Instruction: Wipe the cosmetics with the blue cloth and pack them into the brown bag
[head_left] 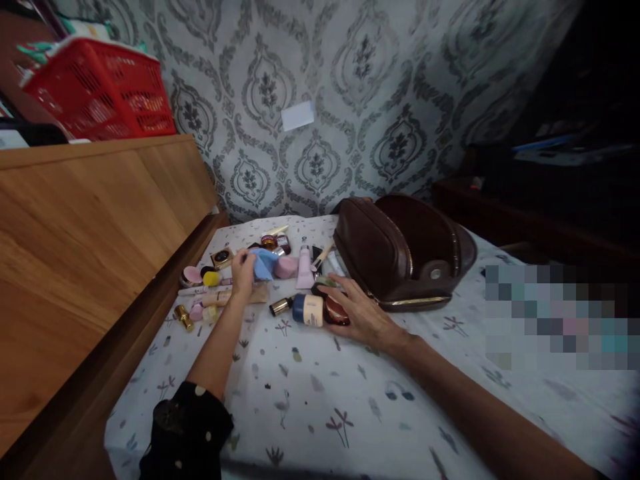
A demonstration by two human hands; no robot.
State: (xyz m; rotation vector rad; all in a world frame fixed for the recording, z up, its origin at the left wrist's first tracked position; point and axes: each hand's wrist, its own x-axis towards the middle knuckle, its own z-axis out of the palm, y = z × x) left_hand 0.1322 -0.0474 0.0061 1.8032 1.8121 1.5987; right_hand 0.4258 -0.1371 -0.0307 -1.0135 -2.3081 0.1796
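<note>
My left hand [243, 272] is closed on a crumpled light blue cloth or packet [264, 265]; its exact kind is unclear. Fingers curved, my right hand [367, 317] grips a shiny brown rounded container [335, 311]. Against that container lies a cream jar with a blue lid [309, 311], on its side. A dark green round item [324, 285] is partly under my right fingertips. Between the hands are a pink sponge [287, 267], a pale pink tube [304, 268] and a gold-and-black lipstick tube [281, 306]. Behind my right hand stands an unzipped brown leather toiletry bag [373, 243].
More cosmetics lie at the left, including a yellow sponge [211, 279], a beige tube [217, 297] and a small gold bottle [184, 318]. A wooden cabinet [100, 200] borders the patterned tablecloth [295, 400] on the left, with a red basket [107, 90] on top. Wallpaper rises behind.
</note>
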